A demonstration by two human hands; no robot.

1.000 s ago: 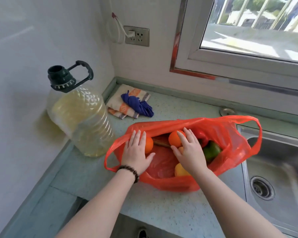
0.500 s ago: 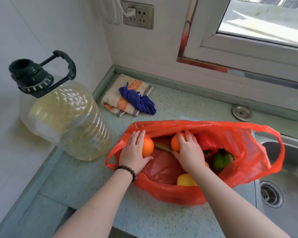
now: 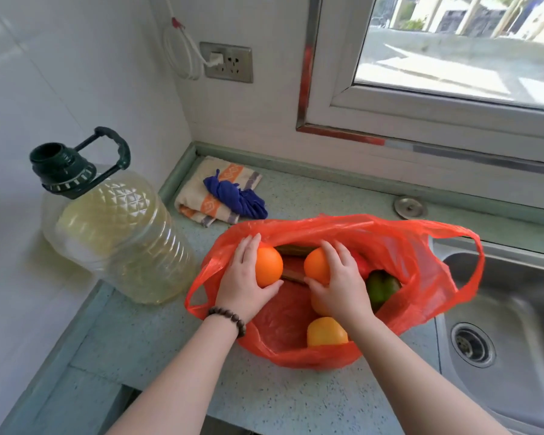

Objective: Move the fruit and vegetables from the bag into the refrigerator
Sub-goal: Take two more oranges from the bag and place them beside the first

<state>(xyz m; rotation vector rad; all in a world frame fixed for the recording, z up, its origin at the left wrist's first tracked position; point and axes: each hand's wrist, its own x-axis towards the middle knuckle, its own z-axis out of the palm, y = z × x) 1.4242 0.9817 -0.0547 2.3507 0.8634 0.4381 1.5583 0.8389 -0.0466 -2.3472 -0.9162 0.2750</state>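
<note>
On the speckled green counter (image 3: 296,400), beside the steel sink (image 3: 515,309), I am seeing the red plastic bag (image 3: 421,262) lying open with both of my hands reaching into its mouth. I am gripping one orange (image 3: 268,265) in my left hand (image 3: 242,284), fingers curled over its far side and thumb under it, at the bag's left edge. I am holding a second orange (image 3: 316,265) in my right hand (image 3: 343,287), fingers wrapped across the top. Inside the bag, a yellow fruit (image 3: 325,331) is sitting near the front rim, and a green pepper (image 3: 380,285) is lying just right of my right hand. A big oil jug (image 3: 120,233) is standing left of the bag, and a folded cloth (image 3: 214,196) is lying behind it.
</note>
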